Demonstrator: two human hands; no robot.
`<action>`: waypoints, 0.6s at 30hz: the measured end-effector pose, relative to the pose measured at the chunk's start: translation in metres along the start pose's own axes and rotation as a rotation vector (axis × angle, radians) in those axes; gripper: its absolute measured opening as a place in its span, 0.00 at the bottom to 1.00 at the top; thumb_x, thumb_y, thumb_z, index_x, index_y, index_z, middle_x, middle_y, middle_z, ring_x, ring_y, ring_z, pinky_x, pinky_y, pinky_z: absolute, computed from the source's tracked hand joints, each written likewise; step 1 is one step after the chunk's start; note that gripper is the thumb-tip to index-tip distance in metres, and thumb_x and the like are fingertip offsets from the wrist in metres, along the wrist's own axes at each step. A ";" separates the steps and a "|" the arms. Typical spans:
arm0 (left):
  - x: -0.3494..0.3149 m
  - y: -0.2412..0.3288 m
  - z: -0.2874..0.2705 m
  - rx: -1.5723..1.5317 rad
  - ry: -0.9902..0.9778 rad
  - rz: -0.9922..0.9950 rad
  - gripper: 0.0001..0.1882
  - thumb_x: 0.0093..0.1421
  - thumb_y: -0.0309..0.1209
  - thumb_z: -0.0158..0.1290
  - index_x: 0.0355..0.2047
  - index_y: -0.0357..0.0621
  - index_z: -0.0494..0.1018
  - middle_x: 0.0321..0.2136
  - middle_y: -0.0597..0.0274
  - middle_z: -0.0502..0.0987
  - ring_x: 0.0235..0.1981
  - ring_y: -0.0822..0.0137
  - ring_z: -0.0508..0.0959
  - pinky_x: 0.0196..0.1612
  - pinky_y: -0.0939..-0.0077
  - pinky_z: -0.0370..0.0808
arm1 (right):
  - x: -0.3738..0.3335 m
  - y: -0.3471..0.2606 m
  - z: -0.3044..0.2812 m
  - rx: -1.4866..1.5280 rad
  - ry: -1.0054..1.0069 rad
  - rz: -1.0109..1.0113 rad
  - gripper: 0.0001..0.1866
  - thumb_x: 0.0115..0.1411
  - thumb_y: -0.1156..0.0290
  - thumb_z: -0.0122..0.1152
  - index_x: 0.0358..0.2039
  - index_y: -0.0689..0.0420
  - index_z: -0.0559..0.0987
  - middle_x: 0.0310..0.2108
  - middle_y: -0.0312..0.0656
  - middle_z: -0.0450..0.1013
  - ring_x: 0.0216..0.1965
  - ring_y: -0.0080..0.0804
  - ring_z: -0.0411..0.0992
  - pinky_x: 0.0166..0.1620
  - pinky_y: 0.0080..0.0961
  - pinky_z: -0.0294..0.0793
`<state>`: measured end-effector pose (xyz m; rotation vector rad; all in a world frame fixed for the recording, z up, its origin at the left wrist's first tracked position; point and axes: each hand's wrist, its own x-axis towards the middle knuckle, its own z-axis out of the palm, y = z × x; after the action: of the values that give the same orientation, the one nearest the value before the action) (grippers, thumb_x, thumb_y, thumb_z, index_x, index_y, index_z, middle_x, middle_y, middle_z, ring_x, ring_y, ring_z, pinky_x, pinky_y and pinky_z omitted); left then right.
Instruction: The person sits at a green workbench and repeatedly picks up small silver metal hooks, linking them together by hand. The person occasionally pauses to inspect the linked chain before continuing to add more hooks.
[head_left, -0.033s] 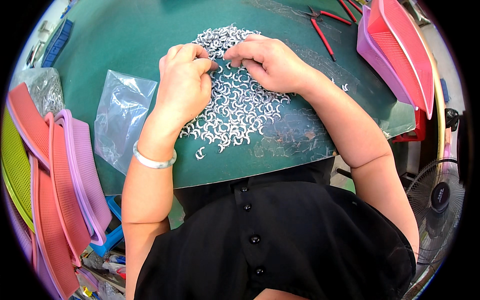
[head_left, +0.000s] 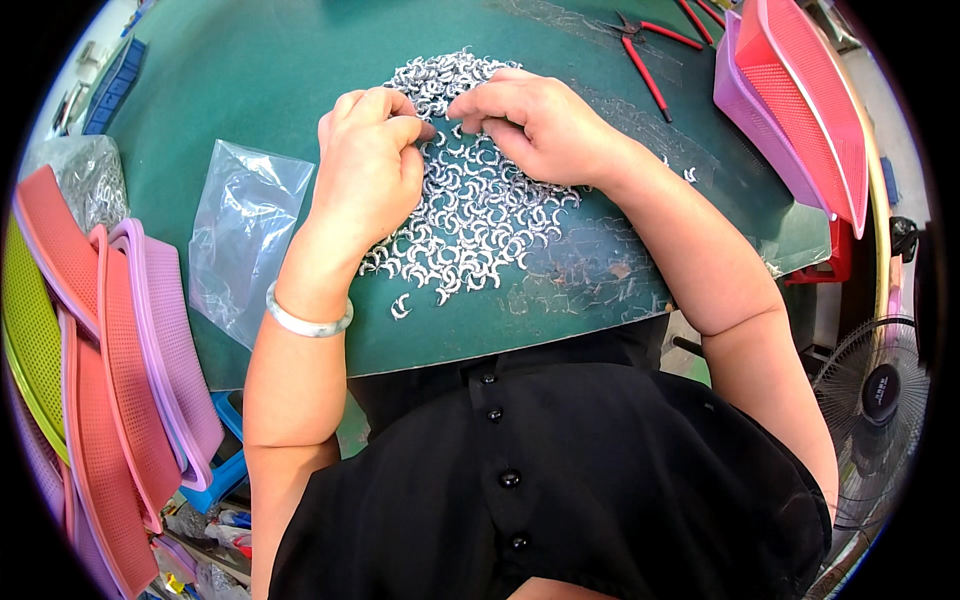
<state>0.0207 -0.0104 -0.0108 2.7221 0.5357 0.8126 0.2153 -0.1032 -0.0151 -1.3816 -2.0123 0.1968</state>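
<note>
Small silvery crescent-shaped metal pieces (head_left: 470, 215) lie spread over the green tabletop (head_left: 250, 90), heaped more thickly at the far end. My left hand (head_left: 370, 150), with a pale bangle (head_left: 308, 322) at its wrist, is closed over the left side of the spread. Its fingers are curled, and the thumb tip reaches in among the pieces; whatever it may hold is hidden. Across a small gap, my right hand (head_left: 535, 120) rests at the heap's right edge. Its fingers reach loosely toward the pieces, with the thumb apart from them and nothing visible between.
A clear plastic bag (head_left: 248, 240) lies left of my left hand. Stacked perforated baskets (head_left: 165, 340) crowd the left side; pink and purple baskets (head_left: 790, 110) stand at the right. Red-handled pliers (head_left: 648, 75) lie at the far right. A fan (head_left: 870, 400) stands at lower right.
</note>
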 end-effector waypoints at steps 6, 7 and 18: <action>0.002 -0.001 0.004 -0.060 0.023 -0.044 0.05 0.46 0.24 0.59 0.26 0.44 0.80 0.32 0.64 0.74 0.42 0.59 0.71 0.48 0.64 0.65 | 0.002 -0.001 0.000 -0.018 0.002 0.022 0.15 0.50 0.81 0.55 0.41 0.59 0.77 0.31 0.40 0.77 0.37 0.36 0.73 0.42 0.31 0.73; 0.002 -0.002 0.005 -0.061 0.010 -0.040 0.05 0.46 0.25 0.60 0.26 0.44 0.80 0.32 0.64 0.74 0.42 0.59 0.71 0.47 0.64 0.65 | 0.002 -0.002 -0.001 -0.020 0.000 0.031 0.15 0.50 0.81 0.55 0.40 0.59 0.77 0.31 0.40 0.77 0.37 0.36 0.73 0.41 0.30 0.74; 0.008 0.000 0.007 -0.012 -0.009 0.020 0.05 0.43 0.25 0.62 0.24 0.42 0.79 0.31 0.65 0.74 0.40 0.60 0.71 0.46 0.65 0.65 | 0.001 -0.001 0.000 -0.019 0.033 0.030 0.11 0.54 0.79 0.57 0.38 0.60 0.78 0.33 0.41 0.76 0.36 0.38 0.72 0.40 0.31 0.73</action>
<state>0.0308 -0.0083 -0.0127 2.7233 0.5017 0.8050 0.2139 -0.1031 -0.0146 -1.4187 -1.9719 0.1677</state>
